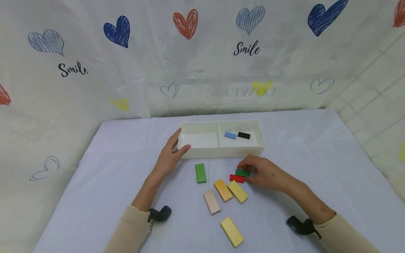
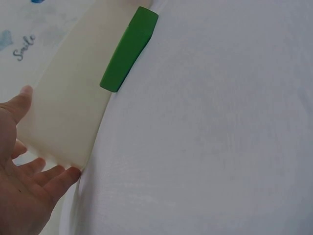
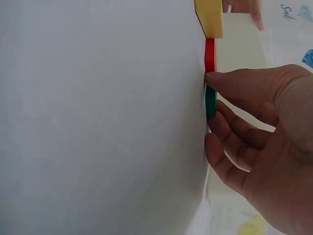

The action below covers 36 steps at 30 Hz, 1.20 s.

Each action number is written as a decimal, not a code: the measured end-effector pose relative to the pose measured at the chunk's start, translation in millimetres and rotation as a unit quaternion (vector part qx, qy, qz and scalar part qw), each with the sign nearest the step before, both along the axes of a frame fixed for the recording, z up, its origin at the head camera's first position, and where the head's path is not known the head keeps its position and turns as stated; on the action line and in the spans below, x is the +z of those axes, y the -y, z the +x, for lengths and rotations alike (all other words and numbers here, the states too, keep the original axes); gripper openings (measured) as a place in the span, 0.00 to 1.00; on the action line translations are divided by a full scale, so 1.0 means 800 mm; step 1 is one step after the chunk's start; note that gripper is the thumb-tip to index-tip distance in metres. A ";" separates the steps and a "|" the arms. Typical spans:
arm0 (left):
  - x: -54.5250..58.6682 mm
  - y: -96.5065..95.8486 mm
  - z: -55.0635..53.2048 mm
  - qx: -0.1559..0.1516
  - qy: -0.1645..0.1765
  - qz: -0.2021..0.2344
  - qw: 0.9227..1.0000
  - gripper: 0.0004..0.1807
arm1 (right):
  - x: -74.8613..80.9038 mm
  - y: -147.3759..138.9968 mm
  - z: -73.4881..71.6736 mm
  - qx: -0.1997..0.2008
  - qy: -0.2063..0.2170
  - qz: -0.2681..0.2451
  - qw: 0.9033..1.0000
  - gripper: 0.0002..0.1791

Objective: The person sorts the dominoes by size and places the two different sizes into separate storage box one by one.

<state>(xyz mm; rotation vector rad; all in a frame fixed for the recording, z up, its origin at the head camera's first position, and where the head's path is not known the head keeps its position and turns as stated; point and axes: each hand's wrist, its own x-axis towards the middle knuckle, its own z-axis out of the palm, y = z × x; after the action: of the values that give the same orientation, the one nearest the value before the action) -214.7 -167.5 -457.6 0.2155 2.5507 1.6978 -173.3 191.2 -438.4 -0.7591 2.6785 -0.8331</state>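
A table (image 1: pixel 294 140) is bearing a white tray (image 1: pixel 218 152). The left hand (image 1: pixel 169 156) is resting, fingers spread, against the tray's left end. The right hand (image 1: pixel 264 172) is pinching a dark green block (image 1: pixel 243 173) in front of the tray's right compartment, so the step in hand appears to be picking that block up. The next move is probably calling for a straight lift, without dragging the red block (image 1: pixel 237 178) lying just beside it. Inside the right compartment, a black block (image 1: pixel 244 135) and a blue block (image 1: pixel 230 135) are lying near each other.
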 end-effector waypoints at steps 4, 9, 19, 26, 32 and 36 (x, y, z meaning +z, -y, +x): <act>0.002 -0.002 0.000 0.000 -0.005 -0.007 1.000 0.47 | 0.001 0.002 -0.002 0.001 -0.006 0.006 1.000 0.19; 0.003 -0.004 -0.002 -0.001 -0.004 -0.008 1.000 0.47 | 0.003 0.003 -0.002 -0.007 -0.005 0.018 1.000 0.19; 0.000 -0.008 -0.005 -0.006 -0.006 0.002 1.000 0.47 | 0.008 -0.001 0.000 -0.042 -0.013 0.013 0.999 0.18; 0.002 -0.005 -0.001 -0.004 -0.001 -0.008 1.000 0.47 | 0.008 -0.004 0.000 -0.050 -0.039 -0.018 0.998 0.20; 0.005 -0.001 0.003 0.001 -0.001 -0.013 1.000 0.47 | 0.008 0.001 -0.001 -0.049 -0.062 -0.054 0.995 0.19; 0.004 -0.001 0.003 -0.005 -0.002 -0.010 1.000 0.47 | 0.011 0.001 0.001 -0.045 -0.080 -0.070 0.993 0.20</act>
<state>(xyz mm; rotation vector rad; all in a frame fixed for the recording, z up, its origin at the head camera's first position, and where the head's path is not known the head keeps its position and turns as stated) -212.5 -166.3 -454.3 0.2303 2.5651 1.6693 -172.4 190.2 -429.7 -0.7709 2.8367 -1.0321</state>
